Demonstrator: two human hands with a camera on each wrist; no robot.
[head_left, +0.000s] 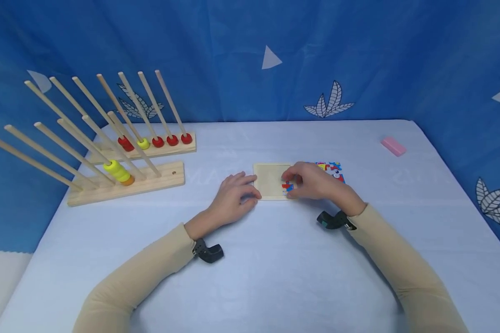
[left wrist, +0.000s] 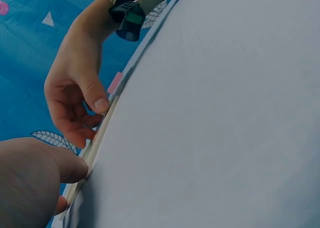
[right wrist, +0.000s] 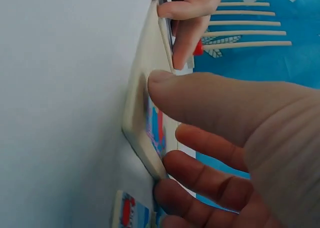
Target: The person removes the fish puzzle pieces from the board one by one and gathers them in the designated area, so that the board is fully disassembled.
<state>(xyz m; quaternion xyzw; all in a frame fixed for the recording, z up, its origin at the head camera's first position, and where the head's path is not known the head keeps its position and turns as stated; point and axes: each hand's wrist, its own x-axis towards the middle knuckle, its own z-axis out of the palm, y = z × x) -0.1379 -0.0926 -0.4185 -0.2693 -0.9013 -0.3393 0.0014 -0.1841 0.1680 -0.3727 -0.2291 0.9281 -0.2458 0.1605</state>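
Note:
A shallow light wooden puzzle tray (head_left: 271, 181) lies flat on the table. My left hand (head_left: 234, 198) rests at its left side, fingers spread, with the thumb and a fingertip touching the edge. Over the tray's right part, my right hand (head_left: 312, 181) has its thumb and curled fingers around a small puzzle piece (head_left: 288, 187) printed in red and blue. That piece (right wrist: 156, 125) shows inside the tray below the thumb in the right wrist view; the fingers partly cover it. More colourful puzzle pieces (head_left: 335, 169) lie right of the tray, partly hidden by the right hand.
Two wooden peg stands (head_left: 172, 176) are at the left, their tall rods carrying several red, yellow and orange beads (head_left: 117, 170). A pink block (head_left: 393, 146) lies at the back right. Blue patterned cloth (head_left: 233, 60) hangs behind the white-covered table.

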